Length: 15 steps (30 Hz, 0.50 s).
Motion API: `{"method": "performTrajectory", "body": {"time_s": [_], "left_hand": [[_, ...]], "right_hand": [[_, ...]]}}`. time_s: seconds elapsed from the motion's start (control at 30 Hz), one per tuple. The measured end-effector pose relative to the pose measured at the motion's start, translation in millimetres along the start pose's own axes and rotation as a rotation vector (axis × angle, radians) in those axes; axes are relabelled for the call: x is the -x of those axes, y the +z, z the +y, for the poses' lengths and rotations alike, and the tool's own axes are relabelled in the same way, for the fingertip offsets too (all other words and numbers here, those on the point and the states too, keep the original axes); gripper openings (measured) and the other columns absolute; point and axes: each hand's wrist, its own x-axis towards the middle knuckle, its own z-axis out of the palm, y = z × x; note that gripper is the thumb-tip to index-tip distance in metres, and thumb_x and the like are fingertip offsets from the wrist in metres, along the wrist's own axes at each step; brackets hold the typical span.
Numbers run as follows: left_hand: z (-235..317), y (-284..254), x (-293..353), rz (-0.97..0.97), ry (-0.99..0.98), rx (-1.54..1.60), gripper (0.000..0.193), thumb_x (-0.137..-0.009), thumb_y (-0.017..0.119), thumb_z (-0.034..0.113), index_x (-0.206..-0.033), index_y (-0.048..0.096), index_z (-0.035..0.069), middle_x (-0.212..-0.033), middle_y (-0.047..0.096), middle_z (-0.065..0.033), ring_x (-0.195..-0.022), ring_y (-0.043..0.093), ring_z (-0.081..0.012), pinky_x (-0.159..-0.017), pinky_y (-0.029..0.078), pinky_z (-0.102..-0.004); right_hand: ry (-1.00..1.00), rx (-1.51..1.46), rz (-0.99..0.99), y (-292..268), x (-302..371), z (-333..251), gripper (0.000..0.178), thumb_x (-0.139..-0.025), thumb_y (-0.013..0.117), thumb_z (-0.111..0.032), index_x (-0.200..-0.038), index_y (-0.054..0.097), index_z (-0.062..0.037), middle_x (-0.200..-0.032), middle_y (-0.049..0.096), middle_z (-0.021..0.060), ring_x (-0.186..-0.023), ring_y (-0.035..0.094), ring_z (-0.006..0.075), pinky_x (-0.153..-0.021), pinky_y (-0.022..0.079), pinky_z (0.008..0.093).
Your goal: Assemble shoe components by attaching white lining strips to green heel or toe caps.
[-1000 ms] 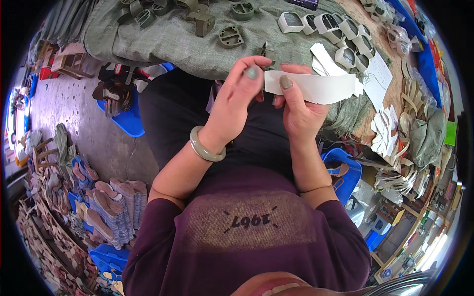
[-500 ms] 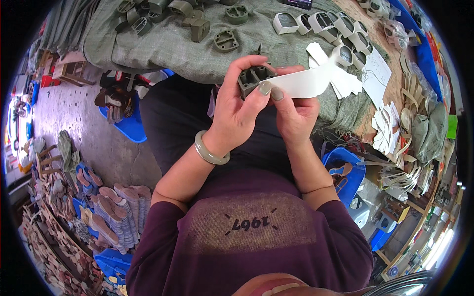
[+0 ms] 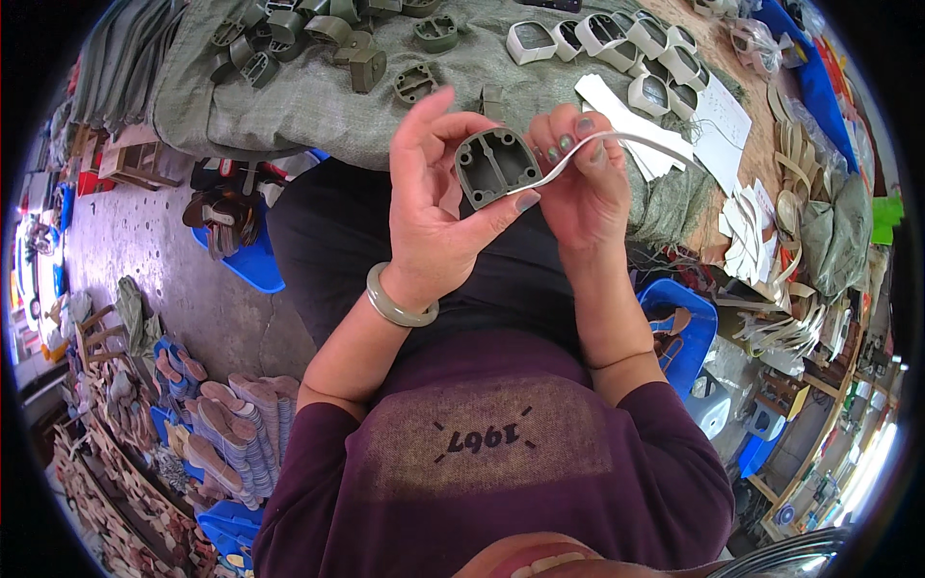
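Note:
My left hand [image 3: 429, 212] holds a dark grey-green shoe heel [image 3: 495, 166] between thumb and fingers, its hollow, ribbed face turned up. One end of a white strip [image 3: 617, 138] lies along the heel's lower right edge, under my left thumb. The strip's other part curves up through the fingers of my right hand [image 3: 586, 188], which pinch it just beside the heel. Its free end trails to the right. Beyond my hands, bare dark heels [image 3: 416, 84] and white-covered heels [image 3: 532, 42] rest on the cloth-covered table [image 3: 289, 120].
Loose white strips [image 3: 617, 104] and a written paper sheet [image 3: 721, 130] lie right of my hands. More white pieces [image 3: 747, 236] and beige straps [image 3: 795, 154] sit along the right edge. Blue bins [image 3: 696, 308] stand below the table; stacked soles [image 3: 231, 424] are at lower left.
The heel has turned so its hollow face shows fully. My right hand has shifted along the strip, which is now edge-on and bent upward. The view has shifted slightly.

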Motion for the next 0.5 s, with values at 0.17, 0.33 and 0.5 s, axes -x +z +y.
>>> {"method": "performTrajectory", "body": {"time_s": [0.17, 0.33, 0.5], "left_hand": [[-8, -3, 4, -0.053, 0.149, -0.14, 0.061, -0.066, 0.076, -0.004, -0.12, 0.048, 0.003, -0.113, 0.055, -0.0109, -0.104, 0.056, -0.0183, -0.089, 0.046, -0.0296], [-4, -8, 3, -0.081, 0.134, -0.31, 0.05, -0.065, 0.077, 0.001, -0.111, 0.057, 0.002, -0.11, 0.061, -0.0095, -0.104, 0.058, -0.0196, -0.092, 0.045, -0.0305], [4, -11, 0, -0.125, 0.157, -0.325, 0.048, -0.065, 0.077, 0.002, -0.11, 0.059, 0.002, -0.113, 0.061, -0.0109, -0.107, 0.058, -0.0217, -0.093, 0.044, -0.0315]], "right_hand": [[0.074, -0.061, 0.014, -2, -5, 12, 0.02, -0.083, 0.066, -0.022, -0.086, 0.06, -0.0029, -0.083, 0.055, 0.007, -0.079, 0.054, 0.0177, -0.071, 0.045, 0.0291], [0.098, -0.064, 0.033, -2, -4, 17, 0.019, -0.084, 0.065, -0.022, -0.086, 0.062, -0.0029, -0.087, 0.057, 0.0074, -0.083, 0.057, 0.0173, -0.076, 0.047, 0.0293], [0.074, -0.047, -0.022, 0, -3, 17, 0.015, -0.084, 0.065, -0.019, -0.088, 0.064, -0.0036, -0.092, 0.057, 0.0068, -0.092, 0.057, 0.0177, -0.08, 0.048, 0.0311]]}}
